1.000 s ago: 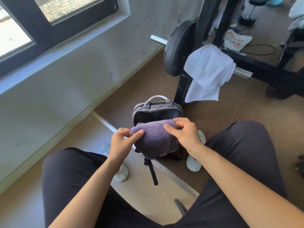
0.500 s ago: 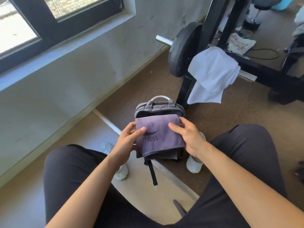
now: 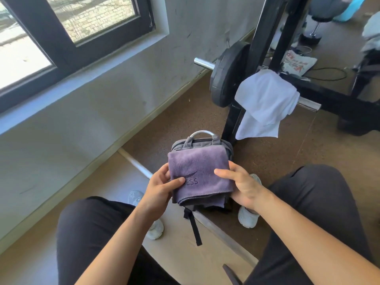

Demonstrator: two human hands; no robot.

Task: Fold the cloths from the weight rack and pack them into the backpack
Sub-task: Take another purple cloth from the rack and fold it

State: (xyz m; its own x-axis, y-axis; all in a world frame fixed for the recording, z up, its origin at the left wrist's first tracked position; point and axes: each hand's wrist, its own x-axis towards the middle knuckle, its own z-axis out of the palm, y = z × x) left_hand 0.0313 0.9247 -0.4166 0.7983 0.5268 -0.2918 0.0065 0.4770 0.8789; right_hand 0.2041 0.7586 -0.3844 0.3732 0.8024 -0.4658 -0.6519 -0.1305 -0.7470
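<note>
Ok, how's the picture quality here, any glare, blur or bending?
Head view: daylight blows out the window pane at left; the wide lens slants the rack posts and wall edge; the top-right corner is smeared; the purple towel, left hand, right hand and white cloth look sharp.

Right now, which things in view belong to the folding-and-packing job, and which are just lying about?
Job: purple towel, gripped by left hand and right hand; grey backpack below it; white cloth draped over the bar of the weight rack.
Lying about: weight plate; printed bag on the floor behind the rack.
</note>
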